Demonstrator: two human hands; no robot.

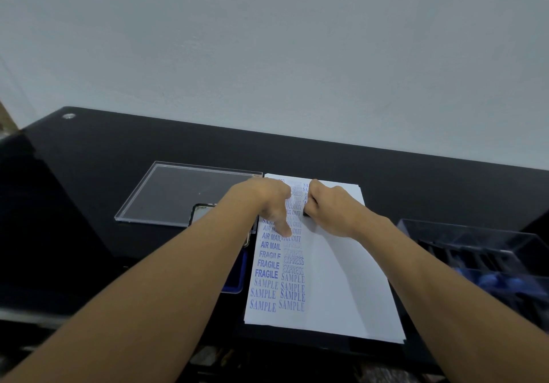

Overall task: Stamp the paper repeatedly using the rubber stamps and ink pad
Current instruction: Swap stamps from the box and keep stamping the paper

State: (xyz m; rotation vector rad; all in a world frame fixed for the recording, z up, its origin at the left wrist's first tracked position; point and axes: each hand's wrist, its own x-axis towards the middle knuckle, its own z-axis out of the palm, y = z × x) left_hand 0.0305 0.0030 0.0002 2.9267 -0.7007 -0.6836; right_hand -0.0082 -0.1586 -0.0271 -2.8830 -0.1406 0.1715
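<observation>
Paper [332, 278] stamped in blue: AIR MAIL, FRAGILE, SAMPLE, EXPRESS, FAX OUT

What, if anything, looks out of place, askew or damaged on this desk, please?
Nothing looks spilled or damaged. The one oddity is on the paper: the imprints are uneven, with bold FRAGILE marks beside faint, blurry EXPRESS marks. The left hand presses it flat while the right hand grips a stamp.

Two hands working, left hand [274, 201] and right hand [329, 208], one paper sheet [335, 278] lying flat, one stamp [305, 213] peeking out, one clear lid [178, 192], one ink pad [237, 275], one clear box [472, 241] sitting by.
</observation>
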